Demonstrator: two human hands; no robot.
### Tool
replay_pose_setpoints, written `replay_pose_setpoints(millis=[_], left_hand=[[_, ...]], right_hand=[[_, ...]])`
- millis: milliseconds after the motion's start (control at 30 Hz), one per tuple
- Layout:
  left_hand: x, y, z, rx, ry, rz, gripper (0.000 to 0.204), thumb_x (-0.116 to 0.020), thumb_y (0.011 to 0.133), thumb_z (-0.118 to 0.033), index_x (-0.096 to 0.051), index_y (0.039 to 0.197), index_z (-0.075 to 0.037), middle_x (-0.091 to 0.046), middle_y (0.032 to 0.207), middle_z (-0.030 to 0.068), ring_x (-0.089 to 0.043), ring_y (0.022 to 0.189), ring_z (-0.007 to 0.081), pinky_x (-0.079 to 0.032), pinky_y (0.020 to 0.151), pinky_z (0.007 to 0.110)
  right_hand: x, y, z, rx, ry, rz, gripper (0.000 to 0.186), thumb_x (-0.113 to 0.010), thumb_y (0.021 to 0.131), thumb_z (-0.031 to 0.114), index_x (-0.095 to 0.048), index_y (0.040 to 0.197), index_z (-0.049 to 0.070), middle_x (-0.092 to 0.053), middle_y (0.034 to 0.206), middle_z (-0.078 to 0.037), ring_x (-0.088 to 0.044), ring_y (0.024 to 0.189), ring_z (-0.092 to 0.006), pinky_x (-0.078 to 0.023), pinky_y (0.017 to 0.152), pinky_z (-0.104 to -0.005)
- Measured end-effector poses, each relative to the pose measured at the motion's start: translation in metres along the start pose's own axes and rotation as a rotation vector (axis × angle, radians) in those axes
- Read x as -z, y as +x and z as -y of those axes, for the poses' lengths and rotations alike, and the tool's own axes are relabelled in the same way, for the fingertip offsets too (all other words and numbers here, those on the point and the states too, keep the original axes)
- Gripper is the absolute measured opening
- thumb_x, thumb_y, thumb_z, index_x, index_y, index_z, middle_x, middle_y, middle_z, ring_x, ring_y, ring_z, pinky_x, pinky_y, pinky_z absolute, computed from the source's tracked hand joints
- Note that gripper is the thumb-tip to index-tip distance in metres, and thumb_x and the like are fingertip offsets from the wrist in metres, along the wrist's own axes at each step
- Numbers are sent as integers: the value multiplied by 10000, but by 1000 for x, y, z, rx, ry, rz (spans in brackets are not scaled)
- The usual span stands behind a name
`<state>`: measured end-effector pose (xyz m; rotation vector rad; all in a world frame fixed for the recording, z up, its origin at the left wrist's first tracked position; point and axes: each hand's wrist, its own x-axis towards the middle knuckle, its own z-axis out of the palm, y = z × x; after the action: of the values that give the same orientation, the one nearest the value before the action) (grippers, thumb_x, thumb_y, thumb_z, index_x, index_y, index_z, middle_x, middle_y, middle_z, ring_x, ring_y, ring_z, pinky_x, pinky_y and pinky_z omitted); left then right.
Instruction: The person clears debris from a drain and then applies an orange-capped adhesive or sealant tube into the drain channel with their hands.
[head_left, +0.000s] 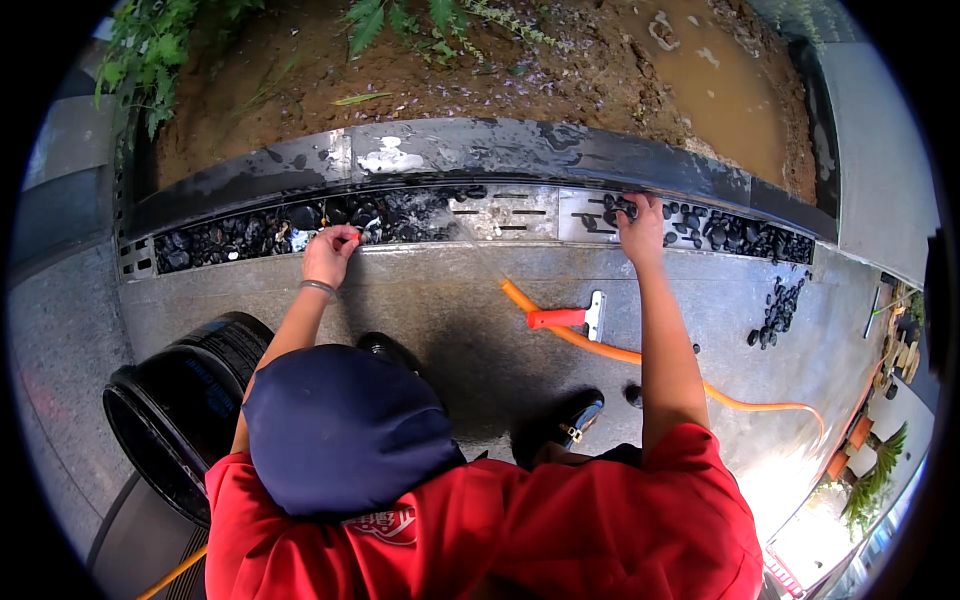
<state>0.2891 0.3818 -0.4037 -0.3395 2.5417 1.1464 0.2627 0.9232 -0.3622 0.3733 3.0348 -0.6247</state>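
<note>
My left hand (pixel 328 256) is closed at the near edge of a long drain channel, with a small red thing (pixel 354 238) at its fingertips; I cannot make out what it is. Dark wet pebbles (pixel 225 232) fill the channel around that hand. Farther right, my right hand (pixel 643 230) reaches onto the slotted metal grate (pixel 577 229), its fingers curled round a black pebble (pixel 627 208). More black pebbles (pixel 740 235) lie in the channel to its right. Between the hands, water seems to spray onto a bare stretch of grate (pixel 500 222).
An orange hose (pixel 620 353) crosses the grey paving, passing a red-handled scraper (pixel 560 318). Loose pebbles (pixel 778 310) are heaped on the paving at right. A black bucket (pixel 150 425) lies at left. Beyond the dark stone curb (pixel 450 150) is muddy soil (pixel 560 90).
</note>
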Motion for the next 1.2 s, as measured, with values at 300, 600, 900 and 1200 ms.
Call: replay_pose_setpoints(millis=[300,600,900,1200], left_hand=[[97,-101,-85,77,-755,-104,190,-673,926,-49,-663,1115,-40,-703,1082,33,-650,960,98,-514,859,248],[383,-309,-63,14,94,-708,182,-608,977,-58,-632,1140,18,-687,1126,76,-639,1058,146,-482,968,285],[221,-163,-162,-365,232,-784,274,-669,909,-12,-648,1178,-62,-660,1063,58,-619,890,120,-483,719,232],[37,2,35,181,513,-374,600,-853,708,-438,-636,1149,-94,-598,1172,127,-607,1060,295,-490,892,416]], right_hand=[[-31,-24,9,179,221,59,222,-716,820,95,-664,1035,92,-602,1171,-140,-585,1098,-358,-492,927,-427],[-44,-39,77,206,371,374,128,-651,891,140,-681,1010,104,-667,978,-73,-669,904,-265,-532,785,-388],[-31,-61,105,229,390,341,113,-636,907,171,-685,988,110,-670,969,-64,-675,879,-265,-538,767,-385],[-36,-86,136,285,473,400,109,-652,898,143,-679,988,88,-668,934,-79,-675,846,-273,-534,737,-384]])
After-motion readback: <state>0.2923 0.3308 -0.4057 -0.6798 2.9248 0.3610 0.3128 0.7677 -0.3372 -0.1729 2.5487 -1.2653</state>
